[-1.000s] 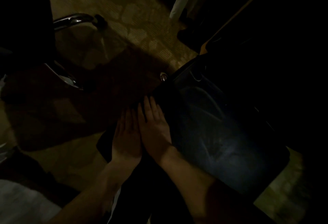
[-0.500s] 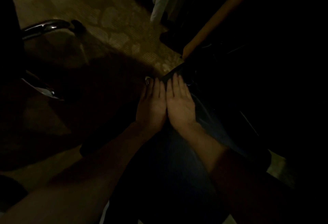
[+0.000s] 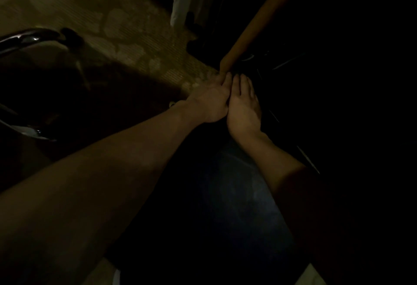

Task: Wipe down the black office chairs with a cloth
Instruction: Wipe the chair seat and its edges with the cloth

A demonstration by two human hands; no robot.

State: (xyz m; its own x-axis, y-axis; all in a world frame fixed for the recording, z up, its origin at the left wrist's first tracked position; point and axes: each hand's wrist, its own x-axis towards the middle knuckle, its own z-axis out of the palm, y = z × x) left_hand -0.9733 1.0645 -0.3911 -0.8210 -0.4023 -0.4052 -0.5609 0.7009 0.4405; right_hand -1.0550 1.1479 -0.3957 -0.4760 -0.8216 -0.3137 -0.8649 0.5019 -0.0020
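A black office chair (image 3: 234, 199), its seat's long axis running from the lower frame up toward a wooden desk edge (image 3: 259, 20), is pressed at its far end by two hands set side by side and touching. The left hand (image 3: 209, 102) and right hand (image 3: 244, 108) are laid flat, fingers fairly straight; whether a cloth lies beneath cannot be told in the dimness. Patterned carpet (image 3: 126, 27) and a chrome chair base (image 3: 27, 38) are seen at left.

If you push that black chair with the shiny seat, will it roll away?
Probably, a little. The black chair's glossy seat looks smooth, so both hands may slide. Its own wheels are hidden; the neighbouring chair's chrome leg ends in a caster.
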